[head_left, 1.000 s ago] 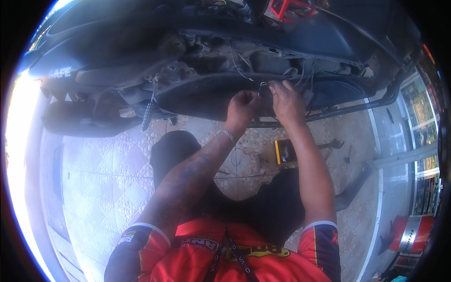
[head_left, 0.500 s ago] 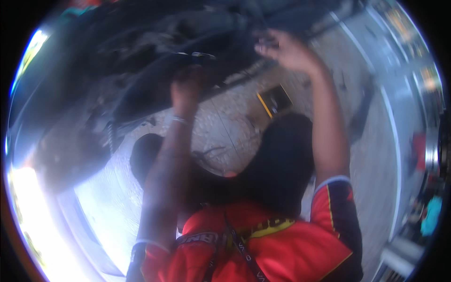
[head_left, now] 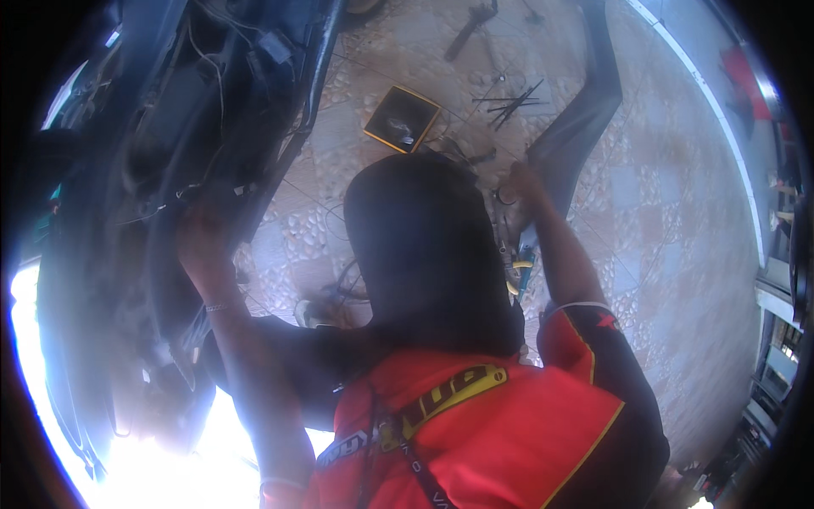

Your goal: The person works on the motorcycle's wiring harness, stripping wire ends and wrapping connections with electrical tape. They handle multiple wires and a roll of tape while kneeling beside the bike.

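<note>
My left hand [head_left: 203, 231] reaches against a dark vehicle body part [head_left: 144, 153] with thin wires running along it. Its fingers blur into the dark surface, so their pose is hidden. On the other side, my right hand [head_left: 526, 188] is low over the floor past my knee, fingers curled beside a small dark ring-shaped piece [head_left: 506, 195]. What those fingers hold, if anything, I cannot make out. Just below that hand lies a tool with blue and yellow on it [head_left: 524, 270]. A long dark bent panel [head_left: 585, 106] rests right beside the hand.
A black square tray with a yellow edge [head_left: 403, 119] lies on the pebble-patterned tile floor [head_left: 644, 212]. Several thin black strips [head_left: 510, 105] lie crossed beyond it, near a dark hammer-like tool [head_left: 469, 32]. Shelving with objects [head_left: 776, 365] stands at the far right.
My view has turned right, so the vehicle part now sits at the left. My right hand has come down from beside the vehicle to the floor tools; my left stays at the vehicle.
</note>
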A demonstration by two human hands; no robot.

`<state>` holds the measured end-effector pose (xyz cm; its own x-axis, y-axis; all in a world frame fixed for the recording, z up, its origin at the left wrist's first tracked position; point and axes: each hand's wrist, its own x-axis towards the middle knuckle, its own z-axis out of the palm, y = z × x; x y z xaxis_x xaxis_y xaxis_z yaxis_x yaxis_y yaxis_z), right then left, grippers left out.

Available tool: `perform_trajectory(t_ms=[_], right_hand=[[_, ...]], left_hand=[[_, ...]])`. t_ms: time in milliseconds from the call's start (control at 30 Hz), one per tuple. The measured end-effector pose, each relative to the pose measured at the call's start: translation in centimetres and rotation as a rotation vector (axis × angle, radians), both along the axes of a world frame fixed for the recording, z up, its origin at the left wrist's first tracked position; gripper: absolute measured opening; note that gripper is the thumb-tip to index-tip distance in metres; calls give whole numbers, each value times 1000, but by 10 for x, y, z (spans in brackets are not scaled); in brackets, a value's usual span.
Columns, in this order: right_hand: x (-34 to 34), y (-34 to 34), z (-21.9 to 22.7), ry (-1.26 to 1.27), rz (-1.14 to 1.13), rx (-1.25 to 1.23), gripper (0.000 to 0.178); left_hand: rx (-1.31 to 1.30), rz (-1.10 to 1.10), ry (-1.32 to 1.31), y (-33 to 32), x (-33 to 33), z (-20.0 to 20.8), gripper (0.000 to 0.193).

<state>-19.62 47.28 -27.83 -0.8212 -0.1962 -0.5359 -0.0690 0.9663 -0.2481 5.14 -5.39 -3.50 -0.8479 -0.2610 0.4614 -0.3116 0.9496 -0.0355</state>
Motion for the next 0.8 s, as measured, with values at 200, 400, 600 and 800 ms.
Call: perform_trajectory(t_ms=[200,400,600,800], right_hand=[[60,-13,-75,325,-344,-46,61],[24,-52,28,48,-721,-871,68],[39,-166,273,-154,-108,-1658,50],[105,-299,383,-230,497,-1533,53]], left_hand=[[888,47,277,-45,9,-38,20],[972,138,395,-42,19,-47,17],[1494,-80,839,-15,13,-46,40],[1145,405,655,24,6,14,58]])
